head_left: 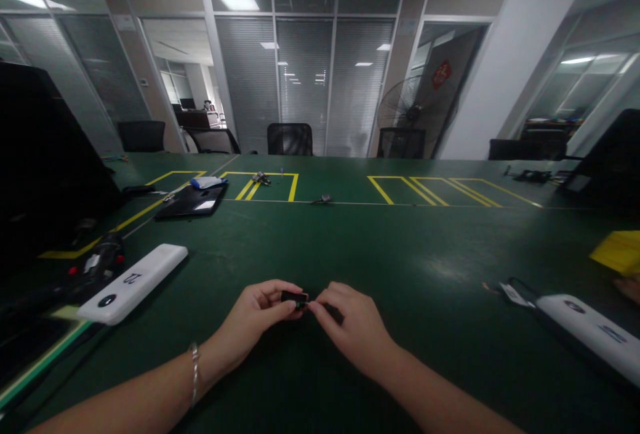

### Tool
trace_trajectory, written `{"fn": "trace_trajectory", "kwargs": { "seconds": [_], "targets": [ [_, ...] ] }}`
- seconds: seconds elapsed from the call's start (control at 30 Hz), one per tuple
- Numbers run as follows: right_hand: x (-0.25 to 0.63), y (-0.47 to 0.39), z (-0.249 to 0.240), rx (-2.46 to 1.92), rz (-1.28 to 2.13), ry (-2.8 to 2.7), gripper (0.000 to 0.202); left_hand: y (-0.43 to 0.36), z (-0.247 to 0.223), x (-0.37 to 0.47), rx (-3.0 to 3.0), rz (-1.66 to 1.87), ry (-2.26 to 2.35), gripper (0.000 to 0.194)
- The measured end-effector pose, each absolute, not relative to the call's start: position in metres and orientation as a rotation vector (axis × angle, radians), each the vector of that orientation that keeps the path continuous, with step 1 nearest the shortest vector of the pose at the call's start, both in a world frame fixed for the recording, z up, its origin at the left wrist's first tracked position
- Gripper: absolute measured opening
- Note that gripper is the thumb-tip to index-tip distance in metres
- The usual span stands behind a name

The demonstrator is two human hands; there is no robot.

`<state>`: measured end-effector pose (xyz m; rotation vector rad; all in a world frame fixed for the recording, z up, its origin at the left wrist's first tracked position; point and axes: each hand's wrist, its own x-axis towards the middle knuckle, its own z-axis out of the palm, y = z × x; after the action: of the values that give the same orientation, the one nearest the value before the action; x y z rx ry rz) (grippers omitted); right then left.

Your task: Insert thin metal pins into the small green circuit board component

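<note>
Low over the near middle of the green table, my left hand grips a small black block-shaped piece between thumb and fingers. A silver bracelet circles that wrist. My right hand is closed in a pinch, its fingertips meeting the right end of the black piece. Whether a tiny separate part sits between those fingertips is hidden. The exact kind of the black piece is too small and dark to tell.
On the left lie a white power bank and a dark folder. Small metal parts rest farther back, with another near the table seam. To the right are a second white power bank and a yellow object.
</note>
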<state>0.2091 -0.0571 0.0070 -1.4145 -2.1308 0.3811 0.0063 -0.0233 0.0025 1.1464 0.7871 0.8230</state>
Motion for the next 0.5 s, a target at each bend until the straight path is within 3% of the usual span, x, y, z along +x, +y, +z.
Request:
{"fn": "trace_trajectory", "kwargs": {
  "seconds": [0.5],
  "targets": [
    [0.2086, -0.0568, 0.0077, -1.468, 0.359, -2.106, 0.025, -0.0209, 0.0004, 0.0037, 1.039, 0.775, 0.718, 0.026]
  ]
}}
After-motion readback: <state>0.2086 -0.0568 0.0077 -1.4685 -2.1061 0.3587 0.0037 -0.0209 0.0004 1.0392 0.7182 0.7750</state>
